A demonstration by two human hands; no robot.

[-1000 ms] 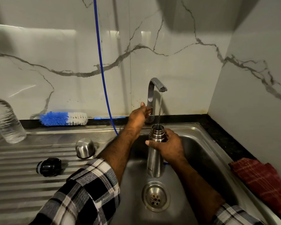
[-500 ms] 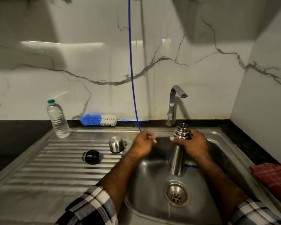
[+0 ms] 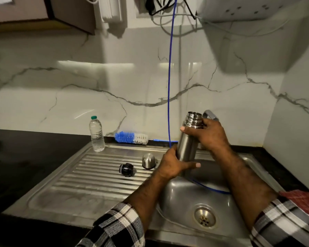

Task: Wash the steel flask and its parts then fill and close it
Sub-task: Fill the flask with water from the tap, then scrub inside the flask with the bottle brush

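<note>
The sink (image 3: 177, 196) lies nearest, its drain (image 3: 205, 218) below the hands and a blue hose (image 3: 209, 188) curving through the basin. Above it the left hand (image 3: 173, 164) has its grip wrapped round the base of the flask (image 3: 187, 145), and the right hand (image 3: 210, 134) curls round the neck just under the open threaded mouth; the flask is upright, slightly tilted. Rigid steel, probably wet and slick, and heavier if water is inside, so base-and-neck holds suit it. On the ribbed drainboard lie the black stopper (image 3: 126, 169) and the steel cup (image 3: 148, 160), apart from each other. Further back stand a water bottle (image 3: 96, 135) and a brush (image 3: 131, 137). The tap (image 3: 210, 115) sits just behind the right hand
</note>
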